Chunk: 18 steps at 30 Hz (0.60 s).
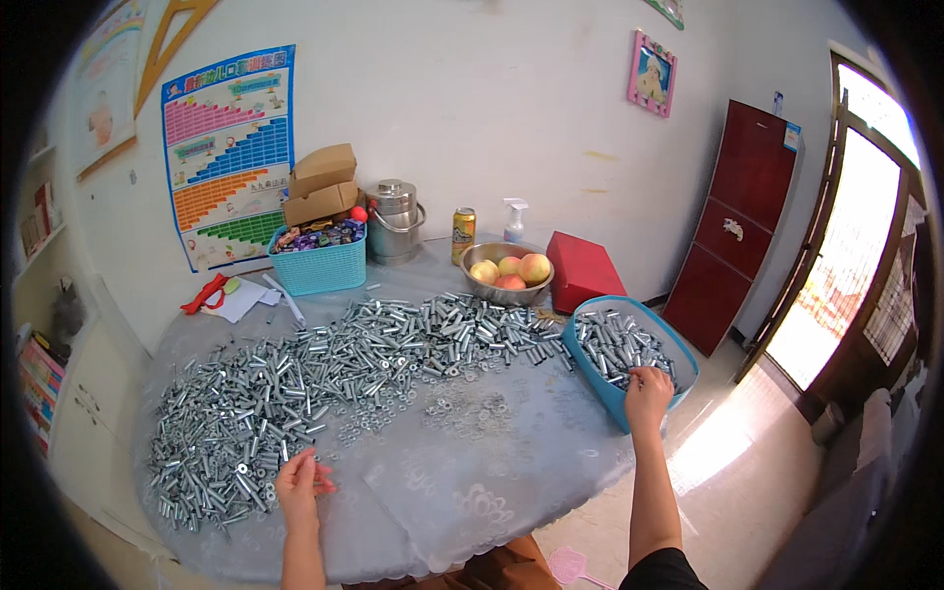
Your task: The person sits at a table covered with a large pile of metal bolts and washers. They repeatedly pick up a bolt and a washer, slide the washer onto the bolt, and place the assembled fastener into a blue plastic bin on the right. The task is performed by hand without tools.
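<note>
A wide heap of silver metal bolts and tube-like sleeves (246, 413) spreads over the left and middle of the table, with loose washers (472, 408) along its near side. My left hand (303, 479) hovers by the heap's near edge, fingers loosely bent and apart, with nothing visible in it. At the right, a blue basket (602, 393) holds many of the same metal pieces (619, 344). Over its near side reaches my right hand (649, 395), fingers bent down together against the pieces. Its fingertips are partly hidden, so any piece in them cannot be made out.
Behind the heap stand a turquoise basket (320, 270) of wrapped sweets, a steel pot (395, 221), a yellow can (463, 234), a spray bottle (514, 220), a fruit bowl (482, 288) and a red box (585, 270). Red scissors (204, 295) lie at the far left.
</note>
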Available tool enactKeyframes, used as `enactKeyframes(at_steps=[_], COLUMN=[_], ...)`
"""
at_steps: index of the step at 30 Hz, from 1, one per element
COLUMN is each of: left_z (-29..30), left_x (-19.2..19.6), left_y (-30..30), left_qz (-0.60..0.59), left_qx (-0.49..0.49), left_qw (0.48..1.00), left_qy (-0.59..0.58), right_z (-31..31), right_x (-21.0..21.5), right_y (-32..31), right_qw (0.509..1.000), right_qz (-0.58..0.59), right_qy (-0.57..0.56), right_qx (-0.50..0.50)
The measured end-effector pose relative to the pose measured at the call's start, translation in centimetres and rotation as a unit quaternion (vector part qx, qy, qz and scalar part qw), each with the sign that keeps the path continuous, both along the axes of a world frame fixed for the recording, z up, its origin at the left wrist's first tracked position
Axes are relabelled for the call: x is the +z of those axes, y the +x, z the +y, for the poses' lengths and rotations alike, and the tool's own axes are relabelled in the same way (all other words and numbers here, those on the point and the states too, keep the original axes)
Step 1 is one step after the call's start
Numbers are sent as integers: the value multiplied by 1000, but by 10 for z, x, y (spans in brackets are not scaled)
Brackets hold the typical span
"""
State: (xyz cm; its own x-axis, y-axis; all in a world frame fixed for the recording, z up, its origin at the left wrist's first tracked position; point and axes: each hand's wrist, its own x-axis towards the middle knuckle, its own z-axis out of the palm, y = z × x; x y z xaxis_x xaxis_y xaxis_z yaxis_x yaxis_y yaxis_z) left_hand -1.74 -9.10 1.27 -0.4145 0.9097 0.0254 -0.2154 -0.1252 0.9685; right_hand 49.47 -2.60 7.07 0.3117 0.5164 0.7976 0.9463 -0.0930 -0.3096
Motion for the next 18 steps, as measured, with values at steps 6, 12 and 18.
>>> enactKeyframes(at_steps=[6, 12, 18], left_z=[1, 2, -11], left_x=[-5, 8, 44], left_y=[-4, -12, -51], left_qz=[20, 33, 82], left_qx=[25, 43, 81], left_qw=[999, 998, 993], left_qy=[-5, 24, 8], right_z=[24, 54, 43], right_x=[2, -27, -29], right_y=[-65, -196, -308], right_qw=[975, 844, 732], right_qz=[68, 86, 27], right_qy=[48, -161, -230], right_qx=[206, 504, 640])
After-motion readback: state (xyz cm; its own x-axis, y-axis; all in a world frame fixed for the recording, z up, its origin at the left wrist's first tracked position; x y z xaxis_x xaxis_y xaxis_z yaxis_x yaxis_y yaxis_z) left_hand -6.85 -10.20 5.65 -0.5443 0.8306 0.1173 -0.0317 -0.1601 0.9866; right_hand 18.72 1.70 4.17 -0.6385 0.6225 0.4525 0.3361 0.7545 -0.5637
